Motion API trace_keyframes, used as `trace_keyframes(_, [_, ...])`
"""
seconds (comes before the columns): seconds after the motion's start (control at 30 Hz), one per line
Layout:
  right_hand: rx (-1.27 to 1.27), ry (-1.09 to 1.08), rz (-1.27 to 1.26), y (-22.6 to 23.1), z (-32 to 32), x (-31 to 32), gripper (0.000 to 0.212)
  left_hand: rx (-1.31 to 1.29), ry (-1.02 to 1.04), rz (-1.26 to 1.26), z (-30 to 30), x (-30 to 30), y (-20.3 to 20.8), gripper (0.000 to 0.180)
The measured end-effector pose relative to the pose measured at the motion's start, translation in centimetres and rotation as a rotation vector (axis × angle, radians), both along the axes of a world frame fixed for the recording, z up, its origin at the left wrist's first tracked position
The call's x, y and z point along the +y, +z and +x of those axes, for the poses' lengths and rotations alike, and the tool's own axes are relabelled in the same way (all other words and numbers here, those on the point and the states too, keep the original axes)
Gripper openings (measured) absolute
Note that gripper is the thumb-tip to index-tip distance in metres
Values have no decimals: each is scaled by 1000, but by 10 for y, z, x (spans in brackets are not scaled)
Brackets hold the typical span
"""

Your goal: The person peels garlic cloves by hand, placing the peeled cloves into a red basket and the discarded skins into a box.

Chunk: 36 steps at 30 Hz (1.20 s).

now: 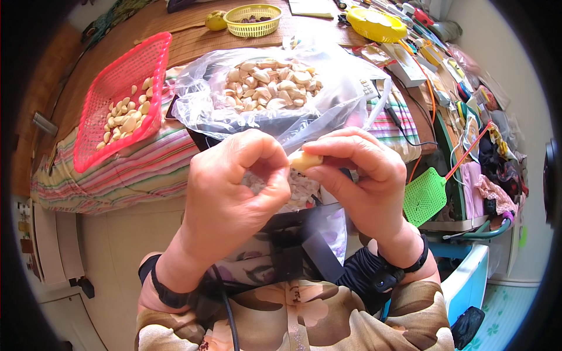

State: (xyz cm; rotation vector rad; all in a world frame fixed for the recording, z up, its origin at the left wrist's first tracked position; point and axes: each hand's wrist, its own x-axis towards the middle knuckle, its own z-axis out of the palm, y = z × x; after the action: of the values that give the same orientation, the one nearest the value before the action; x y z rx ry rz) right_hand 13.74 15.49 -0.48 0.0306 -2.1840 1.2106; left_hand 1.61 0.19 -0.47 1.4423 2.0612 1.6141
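A pale garlic clove (305, 160) is held between my two hands above my lap. My right hand (367, 175) pinches it between thumb and fingertips. The thumb and curled fingers of my left hand (237, 184) close at the clove's other end; their exact grip is partly hidden. Beyond my hands, a clear plastic bag (202, 76) lies open around a heap of unpeeled garlic cloves (272, 85). To the left, a red plastic basket (93, 111) contains several peeled cloves (126, 120). Below my hands lie papery garlic skins (300, 196), partly covered by them.
A striped cloth (134, 175) covers the near edge of the wooden table (190, 38). At the back stand a small yellow basket (278, 24) with dark items and a yellow bowl (374, 24). A green fly swatter (425, 198) and clutter crowd the right side.
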Motion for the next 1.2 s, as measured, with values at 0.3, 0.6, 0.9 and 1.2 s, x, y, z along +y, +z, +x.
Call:
trace_keyframes(0.3, [91, 10, -211, -12, -5, 4, 21, -277, 2, -21, 0, -1, 4, 8])
trace_keyframes(0.6, [102, 14, -100, -5, -5, 3, 23, -575, -262, -52, -4, -4, 6, 20])
trace_keyframes(0.9, [98, 61, -55, -2, -5, 6, 19, -644, -329, -59, -5, -5, 3, 20])
trace_keyframes(1.2, [76, 91, -45, -3, -6, 5, 17, -627, -352, -151, -7, -8, 8, 20])
